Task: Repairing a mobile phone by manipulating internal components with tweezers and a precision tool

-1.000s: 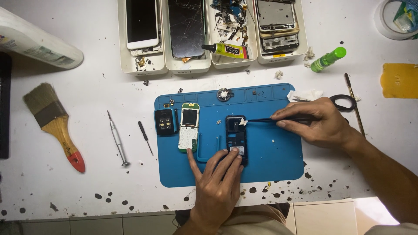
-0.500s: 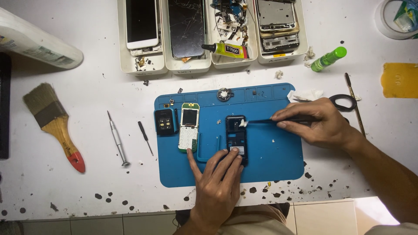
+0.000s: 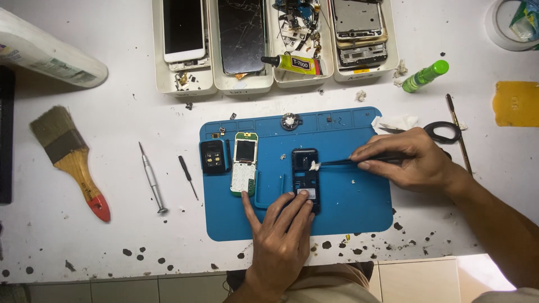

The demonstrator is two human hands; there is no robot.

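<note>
A blue mat [image 3: 359, 219] lies at the middle of a white, paint-flecked table [image 3: 112, 247], its near edge close to the table's front edge; open table lies to the left of it, and the lower right of the mat is bare. On the mat's centre lies a dark phone body [image 3: 306, 174]. The left hand [image 3: 283, 238], coming up from the bottom of the frame, lies flat with fingers spread, fingertips pressing the phone body's lower end and the thumb touching the keypad board [image 3: 245, 171] just to the left. The right hand [image 3: 410, 160], from the right, pinches black tweezers [image 3: 337, 162] between thumb and fingers; the tips hold a white wad [image 3: 314, 166] against the phone body's upper part. One small black part [image 3: 213, 156] sits at the mat's left edge. Left of the mat lie two screwdrivers [image 3: 151, 177] and one brush [image 3: 70, 160]. Along the top stand four white trays [image 3: 185, 87]: one with a white phone, one with a cracked screen, one with loose parts and a glue tube [image 3: 295, 64], one with phone frames. At the upper right lie one green bottle [image 3: 425, 76], one pair of scissors [image 3: 443, 132] and one yellow pad [image 3: 516, 104].
</note>
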